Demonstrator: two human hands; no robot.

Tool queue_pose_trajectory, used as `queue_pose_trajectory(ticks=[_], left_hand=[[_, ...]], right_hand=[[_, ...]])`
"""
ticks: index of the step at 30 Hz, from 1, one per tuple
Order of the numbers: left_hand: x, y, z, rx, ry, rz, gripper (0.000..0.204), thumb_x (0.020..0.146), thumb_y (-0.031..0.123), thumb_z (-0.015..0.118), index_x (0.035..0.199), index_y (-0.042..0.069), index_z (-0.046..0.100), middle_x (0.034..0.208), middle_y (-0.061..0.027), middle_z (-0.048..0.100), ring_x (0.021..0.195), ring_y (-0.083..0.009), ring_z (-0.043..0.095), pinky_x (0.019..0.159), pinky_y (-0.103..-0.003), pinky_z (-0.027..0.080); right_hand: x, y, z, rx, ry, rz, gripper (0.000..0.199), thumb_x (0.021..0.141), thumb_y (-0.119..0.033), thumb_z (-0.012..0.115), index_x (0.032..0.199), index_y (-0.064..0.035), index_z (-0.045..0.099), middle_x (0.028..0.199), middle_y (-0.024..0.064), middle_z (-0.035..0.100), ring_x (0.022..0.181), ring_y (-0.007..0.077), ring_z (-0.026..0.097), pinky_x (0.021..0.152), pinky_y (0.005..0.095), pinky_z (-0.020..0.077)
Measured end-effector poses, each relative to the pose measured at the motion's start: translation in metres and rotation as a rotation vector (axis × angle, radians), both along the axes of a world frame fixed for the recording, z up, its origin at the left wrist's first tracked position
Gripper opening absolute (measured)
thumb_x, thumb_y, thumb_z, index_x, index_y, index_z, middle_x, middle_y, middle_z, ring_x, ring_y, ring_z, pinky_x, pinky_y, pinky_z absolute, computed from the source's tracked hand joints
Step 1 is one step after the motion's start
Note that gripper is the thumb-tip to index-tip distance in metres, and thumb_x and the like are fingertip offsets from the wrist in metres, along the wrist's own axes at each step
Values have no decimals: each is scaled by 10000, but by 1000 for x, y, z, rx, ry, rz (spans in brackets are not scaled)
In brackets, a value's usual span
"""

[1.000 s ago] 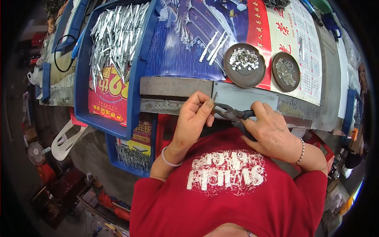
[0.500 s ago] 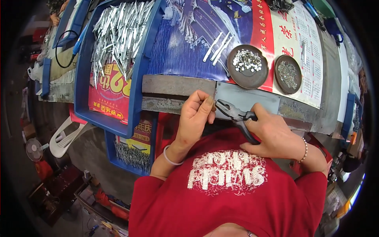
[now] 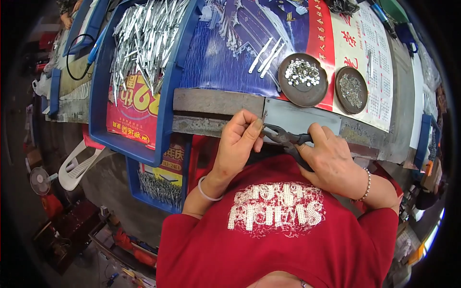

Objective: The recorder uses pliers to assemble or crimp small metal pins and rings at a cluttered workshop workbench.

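1. The left hand (image 3: 238,141) pinches a small thin metal piece (image 3: 264,115) between thumb and fingertip, just at the front edge of the surface (image 3: 216,102).
2. The right hand (image 3: 331,158) is closed around the handles of dark pliers (image 3: 284,139) — their tip points at the metal piece, very close to it.
3. Compared with half a second before, both hands stay almost at the same place; the metal piece now stands a little higher above the fingers.
4. Behind the hands, two round brown dishes (image 3: 303,79) with small shiny parts lie on the surface, unchanged.
5. To the left, a blue tray (image 3: 168,101) holds a heap of silver metal strips (image 3: 141,41) — it has not moved.
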State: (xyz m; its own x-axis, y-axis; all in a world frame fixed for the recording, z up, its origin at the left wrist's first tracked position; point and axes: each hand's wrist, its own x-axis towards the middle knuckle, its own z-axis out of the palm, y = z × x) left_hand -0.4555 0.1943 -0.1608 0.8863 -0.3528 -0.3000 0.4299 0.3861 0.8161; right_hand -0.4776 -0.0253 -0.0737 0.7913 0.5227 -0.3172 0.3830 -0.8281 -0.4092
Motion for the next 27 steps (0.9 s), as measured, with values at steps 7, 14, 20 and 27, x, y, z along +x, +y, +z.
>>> queue_pose_trajectory(ticks=[7,14,20,27], left_hand=[[0,-1,-3,117,-93,29,148,1013,148,546,916,38,529,718,19,529,591,-36,476,546,-190,387],[-27,13,-10,72,-68,128,97,997,94,540,920,36,533,707,11,532,586,-41,502,528,-205,398],[-90,117,-48,675,-109,462,111,962,107,561,899,18,584,726,-27,588,617,-114,574,583,-271,471],[-201,325,-97,1653,-151,824,89,896,92,630,882,5,636,833,-123,638,788,-254,626,737,-338,492]], right_hand=[[21,-3,14,92,355,-28,312,703,-179,751,957,-10,685,898,164,494,856,320,571,691,421,467],[26,0,0,638,909,-188,524,681,-251,740,1123,23,674,912,124,549,877,231,544,810,302,394],[7,3,2,324,521,-101,463,665,-153,705,1087,31,661,843,158,473,732,302,528,650,359,413],[9,36,-6,324,423,-62,270,700,-36,590,961,27,617,912,174,463,806,343,510,728,385,426]])
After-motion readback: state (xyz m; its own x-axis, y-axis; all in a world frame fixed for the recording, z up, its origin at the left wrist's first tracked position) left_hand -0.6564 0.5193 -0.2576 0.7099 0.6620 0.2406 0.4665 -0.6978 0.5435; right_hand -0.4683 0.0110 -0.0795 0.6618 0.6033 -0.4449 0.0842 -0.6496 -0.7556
